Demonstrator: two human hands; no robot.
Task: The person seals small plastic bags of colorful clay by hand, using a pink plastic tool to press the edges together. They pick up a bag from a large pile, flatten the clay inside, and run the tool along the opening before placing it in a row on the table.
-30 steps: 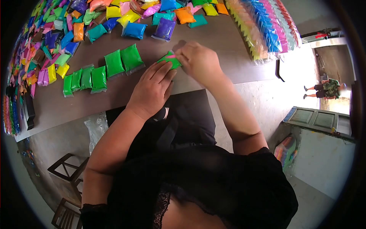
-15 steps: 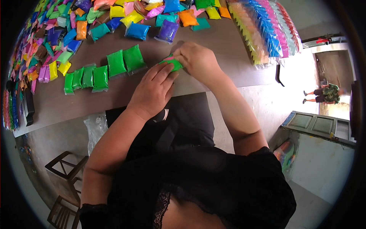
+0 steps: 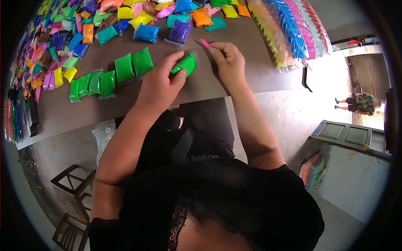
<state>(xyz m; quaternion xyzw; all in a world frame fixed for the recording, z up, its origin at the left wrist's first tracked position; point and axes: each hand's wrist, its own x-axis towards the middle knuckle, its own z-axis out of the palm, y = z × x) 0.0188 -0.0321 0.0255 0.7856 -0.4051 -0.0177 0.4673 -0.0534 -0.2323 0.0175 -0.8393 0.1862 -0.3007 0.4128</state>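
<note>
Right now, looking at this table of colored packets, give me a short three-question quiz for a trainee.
1. True or false: the left hand grips a green packet.
2. What color is the small tool in the right hand? A) pink B) black C) white
3. Fill in: the green row lies to the ____ of the left hand in the picture.

Key: 1 true. 2 A, the pink tool is pinched at the fingertips. 3 left.
</note>
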